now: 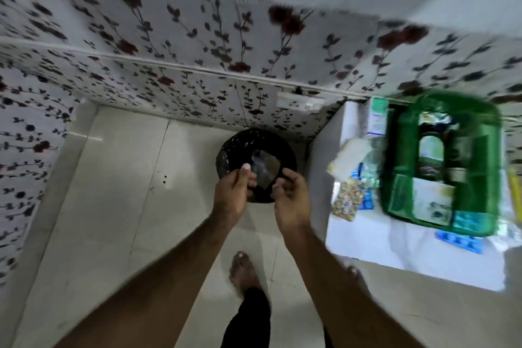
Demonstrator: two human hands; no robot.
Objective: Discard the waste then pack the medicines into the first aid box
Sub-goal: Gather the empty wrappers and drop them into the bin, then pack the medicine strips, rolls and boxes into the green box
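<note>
A black bin (226, 155) lined with a black bag stands on the floor against the flowered wall. My left hand (233, 188) and my right hand (291, 198) hover side by side over its near rim, fingers loosely curled, thumbs apart from the fingers. A crumpled clear wrapper (265, 171) shows between the fingertips, over the bin's mouth; no finger clearly pinches it. The green first aid box (491, 127) sits open on a white table (367, 240) to the right, with packets and a bottle inside.
Loose medicines lie on the table around the box: a blue blister strip (459, 243), a gold strip (346, 200), a white packet (348, 158), a white carton (377, 118). My bare foot (244, 271) stands on the pale tiled floor (118, 192).
</note>
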